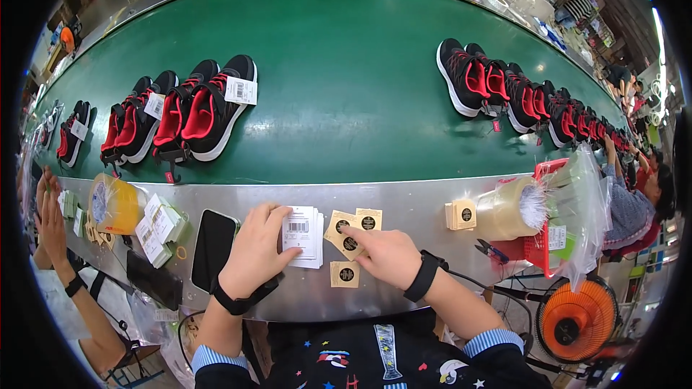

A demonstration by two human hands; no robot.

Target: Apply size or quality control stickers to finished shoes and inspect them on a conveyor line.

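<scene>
On the steel bench edge, my left hand [254, 251] grips the left side of a stack of white barcode tags [308, 234], thumb and fingertips on it. My right hand [393, 259] is closed at several square tan cards with black round marks [334, 226]. Its index finger presses on the cards and its thumb sits by their lower edge. Below them lies a separate small pile of the same cards [344, 274]. Beside my left hand is a black phone [214, 245]. Both wrists wear black bands.
Black and red sneakers stand on the green belt, some with white tags [241, 91] at left, a row [468, 79] at right. Tape rolls [515, 207], a red basket [537, 241], pliers [492, 250] and an orange fan [577, 319] are right. A co-worker's hands [50, 216] are far left.
</scene>
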